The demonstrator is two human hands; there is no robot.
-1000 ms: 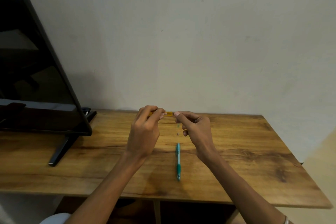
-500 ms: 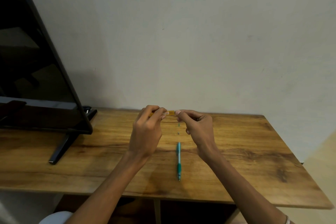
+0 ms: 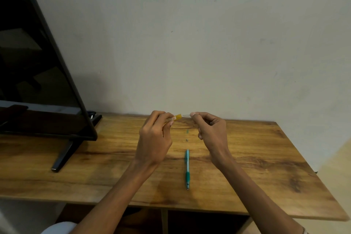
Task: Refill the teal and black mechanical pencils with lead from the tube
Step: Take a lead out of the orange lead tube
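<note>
My left hand (image 3: 154,138) holds a small yellow lead tube (image 3: 175,117) above the far side of the wooden table (image 3: 256,167), its mouth pointing right. A thin lead (image 3: 187,115) sticks out of that mouth, and my right hand (image 3: 210,131) pinches its free end between thumb and forefinger. The teal mechanical pencil (image 3: 187,169) lies on the table between my forearms, tip toward me. Two tiny teal parts (image 3: 187,131) lie on the wood just beyond it. No black pencil is in view.
A large black screen (image 3: 36,74) on a black stand (image 3: 62,156) fills the table's left end. A pale wall rises right behind the table. The table's right part and front edge are bare wood.
My hands have drawn slightly apart, and a short length of lead now shows between the tube's mouth and my right fingertips. The teal pencil has not moved.
</note>
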